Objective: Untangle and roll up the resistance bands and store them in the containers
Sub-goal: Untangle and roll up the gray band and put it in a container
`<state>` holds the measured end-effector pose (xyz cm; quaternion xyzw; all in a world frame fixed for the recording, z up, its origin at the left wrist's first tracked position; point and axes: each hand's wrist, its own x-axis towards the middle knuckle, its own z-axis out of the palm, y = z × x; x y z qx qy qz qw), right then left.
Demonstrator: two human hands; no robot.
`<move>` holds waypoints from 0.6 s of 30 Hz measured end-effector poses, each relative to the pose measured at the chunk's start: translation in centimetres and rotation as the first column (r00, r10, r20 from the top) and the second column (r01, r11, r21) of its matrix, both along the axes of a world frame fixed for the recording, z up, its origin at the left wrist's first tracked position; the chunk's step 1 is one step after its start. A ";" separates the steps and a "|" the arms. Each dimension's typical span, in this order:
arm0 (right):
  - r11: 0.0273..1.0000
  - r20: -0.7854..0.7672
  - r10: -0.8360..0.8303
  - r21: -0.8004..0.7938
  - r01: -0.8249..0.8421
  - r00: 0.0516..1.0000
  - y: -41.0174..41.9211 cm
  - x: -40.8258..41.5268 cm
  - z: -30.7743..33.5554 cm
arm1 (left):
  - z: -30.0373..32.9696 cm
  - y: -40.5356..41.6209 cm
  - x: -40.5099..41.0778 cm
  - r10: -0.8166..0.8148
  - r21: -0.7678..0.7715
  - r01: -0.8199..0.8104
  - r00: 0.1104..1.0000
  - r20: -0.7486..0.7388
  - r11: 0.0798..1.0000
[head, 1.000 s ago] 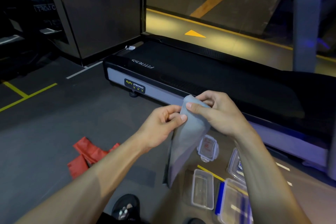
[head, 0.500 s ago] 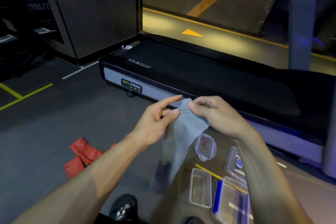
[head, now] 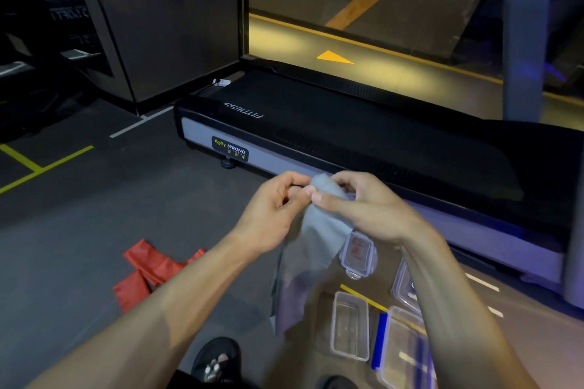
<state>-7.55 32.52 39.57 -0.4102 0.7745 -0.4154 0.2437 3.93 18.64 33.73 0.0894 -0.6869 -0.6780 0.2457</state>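
Grey resistance band (head: 311, 249) hangs in mid-air in front of the person, its top end bunched between both hands and its loose tail dropping toward the floor (head: 94, 230), where the lower part blurs. Left hand (head: 271, 211) pinches the top edge with curled fingers (head: 308, 189); right hand (head: 366, 208) grips the same end from the other side, thumb laid across the fabric. The two hands almost touch.

Below and to the right, on the floor, a small clear container (head: 350, 325) lies open, with a lid (head: 358, 254) beyond it, just beside the hanging tail. A larger container with a blue clip (head: 401, 347) sits at the right, partly behind the right forearm, and another clear piece (head: 404, 287) shows above it.

To the left, well apart from the containers, a red band (head: 148, 271) lies crumpled on the floor, with bare floor beyond it. A treadmill (head: 347, 136) runs along the far side, its near edge close behind the hands. A dark shoe (head: 218, 360) shows at the bottom edge.
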 end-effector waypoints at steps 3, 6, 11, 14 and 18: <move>0.993 -0.022 -0.074 -0.098 0.072 0.997 -0.3 0.2 -0.2 | 0.0 0.2 -0.1 -0.007 0.162 0.008 1.000 -0.006 0.987; 0.985 -0.084 -0.125 -0.130 0.114 0.989 -0.2 0.0 0.1 | -0.2 0.3 -0.1 -0.076 0.303 0.080 0.997 -0.026 0.950; 0.979 -0.145 -0.147 -0.160 0.123 0.979 0.1 -0.8 0.6 | -0.7 0.2 0.3 -0.166 0.243 0.162 0.986 -0.004 0.956; 0.978 -0.143 -0.149 -0.167 0.124 0.978 0.2 -0.9 0.8 | -0.8 -0.1 0.4 -0.151 0.129 0.145 0.988 0.037 0.981; 0.978 -0.036 -0.113 -0.182 0.105 0.993 0.3 -0.8 0.7 | -0.2 -0.6 0.8 -0.097 0.063 0.093 0.993 0.066 0.994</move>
